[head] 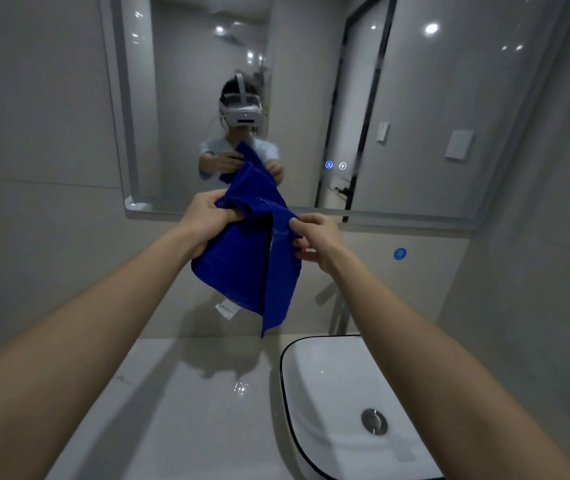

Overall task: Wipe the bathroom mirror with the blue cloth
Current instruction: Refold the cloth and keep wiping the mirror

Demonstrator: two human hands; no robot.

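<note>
The blue cloth hangs in the air in front of me, held up over the counter and below the mirror's lower edge. My left hand grips its upper left part, with fingers tucked into a fold. My right hand pinches its right edge between thumb and fingers. A white label dangles from the cloth's lower edge. The bathroom mirror fills the wall ahead and reflects me holding the cloth. The cloth does not touch the glass.
A white basin with a dark rim and metal drain sits at the lower right of the pale counter. A metal tap stands behind the basin. Two small lit touch icons glow on the mirror.
</note>
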